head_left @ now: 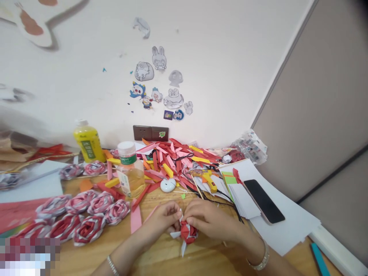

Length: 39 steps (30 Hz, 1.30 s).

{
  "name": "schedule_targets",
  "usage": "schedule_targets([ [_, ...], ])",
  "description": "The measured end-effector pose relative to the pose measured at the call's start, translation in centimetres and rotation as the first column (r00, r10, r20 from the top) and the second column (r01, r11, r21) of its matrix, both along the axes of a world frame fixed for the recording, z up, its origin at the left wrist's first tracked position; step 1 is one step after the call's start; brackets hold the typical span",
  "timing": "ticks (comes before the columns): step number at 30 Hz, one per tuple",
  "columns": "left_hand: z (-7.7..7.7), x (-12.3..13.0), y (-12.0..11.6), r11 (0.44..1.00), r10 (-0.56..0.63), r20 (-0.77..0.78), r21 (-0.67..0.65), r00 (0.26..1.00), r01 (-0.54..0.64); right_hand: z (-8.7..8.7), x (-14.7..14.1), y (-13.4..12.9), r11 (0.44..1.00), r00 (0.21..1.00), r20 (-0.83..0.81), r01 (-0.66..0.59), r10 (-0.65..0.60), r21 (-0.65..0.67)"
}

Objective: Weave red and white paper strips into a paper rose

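Observation:
A small red and white folded paper flower (189, 232) is between my two hands, just above the wooden table (149, 257). White strip ends stick out from its left side and bottom. My left hand (166, 217) has its fingers curled and closed at the flower's upper left, by a white strip. From the upper right, my right hand (199, 216) pinches the top of the flower with thumb and fingers. The fingertips partly cover the flower's top.
Finished paper roses (89, 229) lie at the left. Behind stand a yellow bottle (89, 143) and a clear jar (130, 176). Colored strips (172, 161) are heaped by the wall. A yellow glue gun (208, 180), a phone (264, 201) and white paper (283, 234) lie right.

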<state>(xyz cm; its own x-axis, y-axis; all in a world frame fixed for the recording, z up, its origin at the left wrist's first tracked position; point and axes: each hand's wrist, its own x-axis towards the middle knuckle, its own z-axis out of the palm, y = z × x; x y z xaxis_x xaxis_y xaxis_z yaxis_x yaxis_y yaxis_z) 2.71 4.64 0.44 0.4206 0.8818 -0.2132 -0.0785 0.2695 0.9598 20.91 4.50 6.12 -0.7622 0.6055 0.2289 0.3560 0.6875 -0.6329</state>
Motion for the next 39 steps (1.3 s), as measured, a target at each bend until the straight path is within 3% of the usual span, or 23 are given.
schedule_targets([
  [7,0.5,0.2,-0.2,0.998,0.051,0.026,0.017,0.998,-0.052,-0.4,-0.2,-0.4,0.997,0.998,0.018,0.059,-0.058,-0.059],
  [14,0.4,0.3,-0.3,0.997,0.054,0.029,0.044,0.998,-0.055,-0.8,-0.3,-0.3,0.998,0.998,-0.027,0.054,-0.055,-0.035],
  [21,0.0,0.5,-0.1,0.990,0.118,0.080,0.069,0.990,-0.124,-0.8,-0.6,-0.5,0.976,0.982,-0.090,0.147,-0.163,-0.163],
  [39,-0.1,0.4,0.1,0.968,0.209,0.094,0.125,0.973,-0.220,-1.1,-0.8,-0.7,0.993,0.988,-0.103,0.114,-0.111,0.023],
])
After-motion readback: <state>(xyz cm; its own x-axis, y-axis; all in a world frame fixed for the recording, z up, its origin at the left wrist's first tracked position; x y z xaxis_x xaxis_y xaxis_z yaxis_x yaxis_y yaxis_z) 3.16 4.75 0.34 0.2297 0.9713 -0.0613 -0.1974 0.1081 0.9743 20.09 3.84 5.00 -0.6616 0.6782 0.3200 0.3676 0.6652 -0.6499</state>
